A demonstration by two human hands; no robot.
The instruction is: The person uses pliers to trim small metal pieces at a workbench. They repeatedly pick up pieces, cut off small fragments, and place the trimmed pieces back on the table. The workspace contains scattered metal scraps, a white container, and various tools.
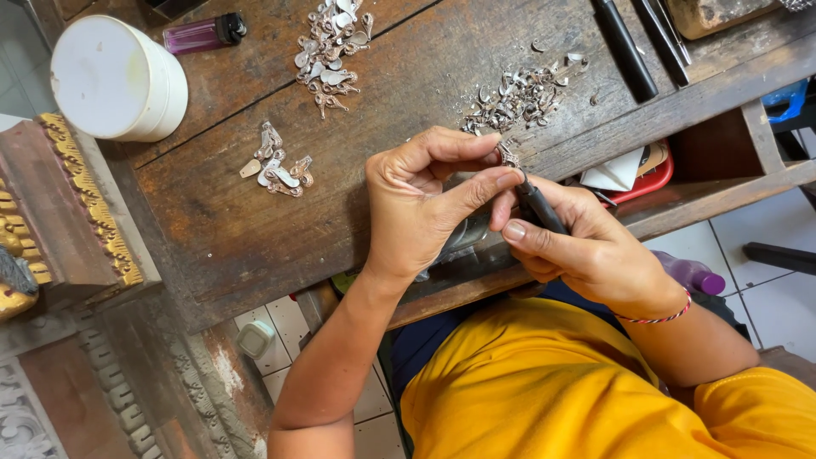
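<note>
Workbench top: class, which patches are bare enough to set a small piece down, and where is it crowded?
Bare wood lies on the bench between the small pile and the near edge, and between the white tub and that pile. Crowded: the top pile, the scrap heap by the left hand, and the tools beyond the right hand.

The small silver piece [507, 155] pinched by the left hand [425, 204] is mostly covered by thumb and forefinger, its shape too small to tell; the dark tool [539, 206] disappears into the right hand [586, 251], its far end hidden; the black rods [625, 47] and the brown block [714, 13] are cut off by the top edge; the scattered metal scraps [523, 93] on the worktop [238, 221] are too fine to tell apart; the purple bottle [693, 274] lies half hidden behind the right wrist.
</note>
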